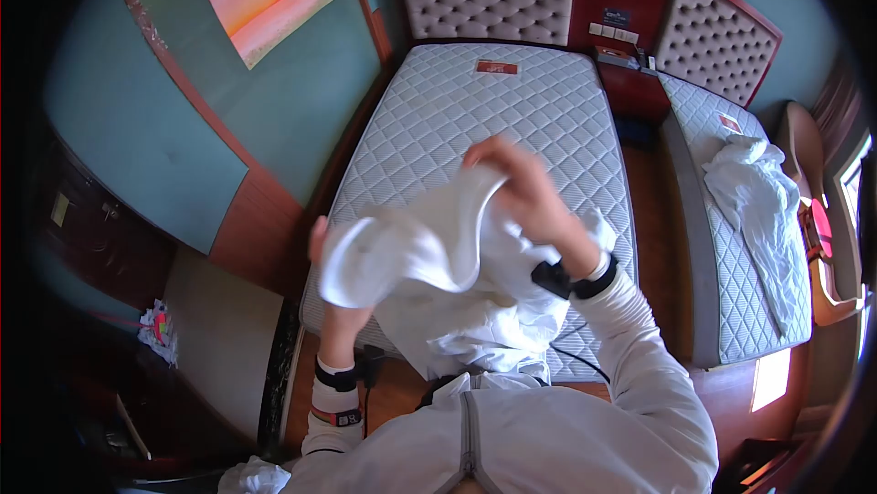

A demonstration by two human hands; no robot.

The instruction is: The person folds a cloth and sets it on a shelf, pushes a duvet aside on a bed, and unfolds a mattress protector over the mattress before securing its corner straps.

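A bunched white sheet (426, 247) is lifted in front of me, its upper folds smeared by motion. On its far right edge, my right hand (524, 185) grips the cloth with bent fingers. My left hand (343, 320) is at the sheet's left side; the cloth covers most of it, and only a fingertip and the heel of the hand show. The lower part of the sheet hangs in folds near my waist, over the near end of the quilted mattress (493, 106).
A second mattress (681, 220) on the right bears a crumpled white cover (754, 197). Between the beds stands a dark red nightstand (632, 88). A chair (827, 289) is by the window. A dark cable (581, 355) lies near the mattress's front edge.
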